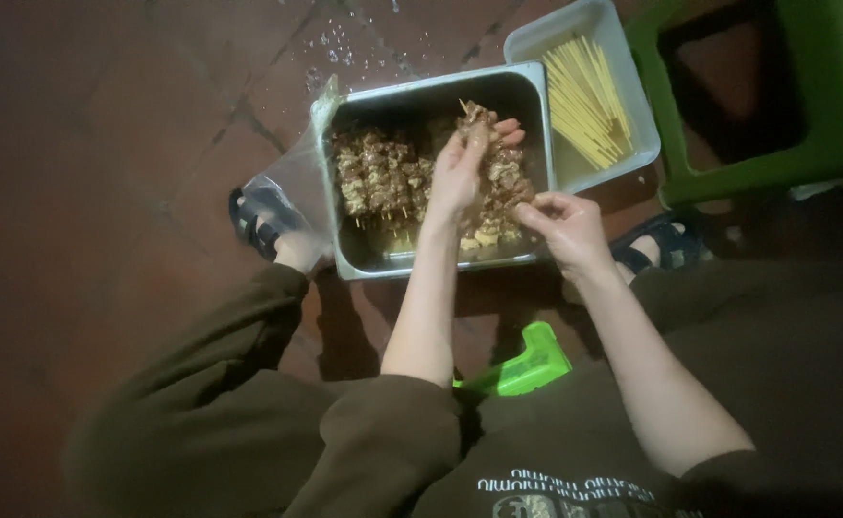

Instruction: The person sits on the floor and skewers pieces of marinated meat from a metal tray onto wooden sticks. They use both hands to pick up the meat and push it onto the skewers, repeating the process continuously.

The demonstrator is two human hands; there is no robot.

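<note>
A metal tray point(440, 88) on the floor holds several skewers of marinated meat point(378, 177) laid in rows. My left hand point(460, 173) is raised over the tray and grips a meat-loaded skewer point(498, 168) near its upper part, the pointed tip sticking up. My right hand point(565, 225) pinches the lower end of the same skewer at the tray's right front corner. Loose meat pieces lie beneath the hands.
A white plastic tub point(632, 86) with several bare bamboo sticks point(584, 96) stands right of the tray. A clear plastic bag point(292, 177) hangs off the tray's left side. My sandalled feet point(268, 230) flank the tray. A green stool point(757, 96) is at right; a green stool edge point(527, 364) under me.
</note>
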